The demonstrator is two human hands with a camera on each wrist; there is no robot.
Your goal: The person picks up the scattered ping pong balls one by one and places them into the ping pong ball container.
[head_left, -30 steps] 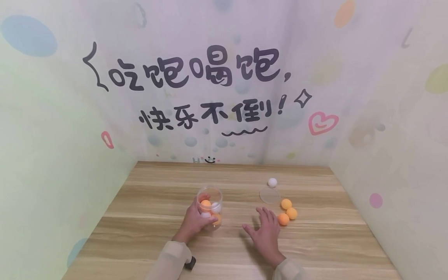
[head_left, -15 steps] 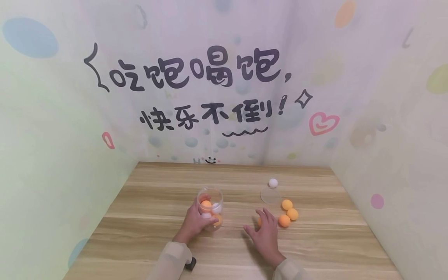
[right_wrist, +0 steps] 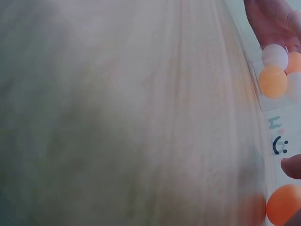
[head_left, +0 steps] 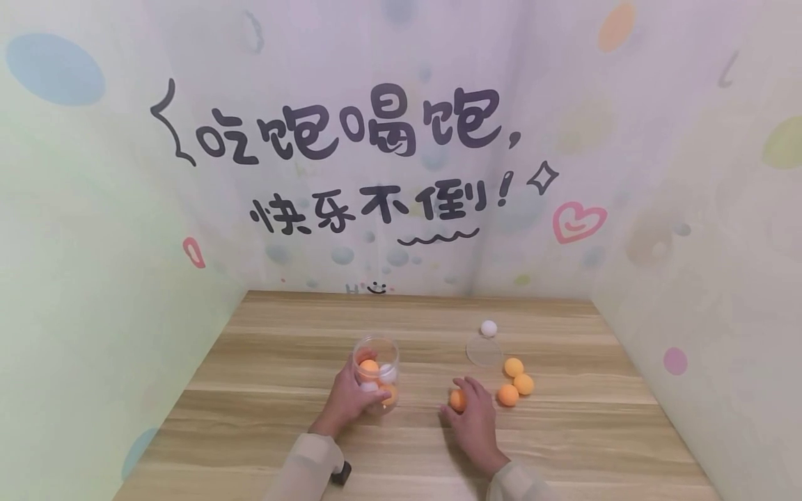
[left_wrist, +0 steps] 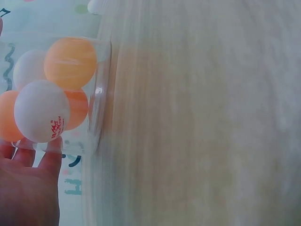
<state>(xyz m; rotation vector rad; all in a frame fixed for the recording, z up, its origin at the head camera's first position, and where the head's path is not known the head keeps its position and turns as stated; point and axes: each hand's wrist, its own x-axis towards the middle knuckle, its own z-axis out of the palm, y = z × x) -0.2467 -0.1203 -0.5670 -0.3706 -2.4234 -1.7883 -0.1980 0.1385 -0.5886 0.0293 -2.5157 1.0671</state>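
My left hand [head_left: 347, 398] grips a clear cylindrical container [head_left: 376, 342] standing upright on the table. Inside it are several orange and white ping-pong balls; in the left wrist view a white ball [left_wrist: 42, 111] bears red print. My right hand [head_left: 473, 419] is low over the table to the right, its fingers curled round an orange ping-pong ball [head_left: 458, 399]. In the right wrist view this orange ball [right_wrist: 284, 203] touches the table, with the thumb [right_wrist: 292, 166] close beside it. Part of the ball is hidden by the fingers.
Right of my right hand, three orange balls [head_left: 508, 395] sit close together on the wooden table [head_left: 282, 327]. Behind them lie a thin clear round disc [head_left: 484, 351] and a white ball [head_left: 489, 328]. Printed walls [head_left: 376, 264] bound the table's back and sides.
The orange ball, hidden by my right hand at first, has come into view and moved left toward the thumb. The right hand's fingers and thumb have drawn closer together. The left hand stays put.
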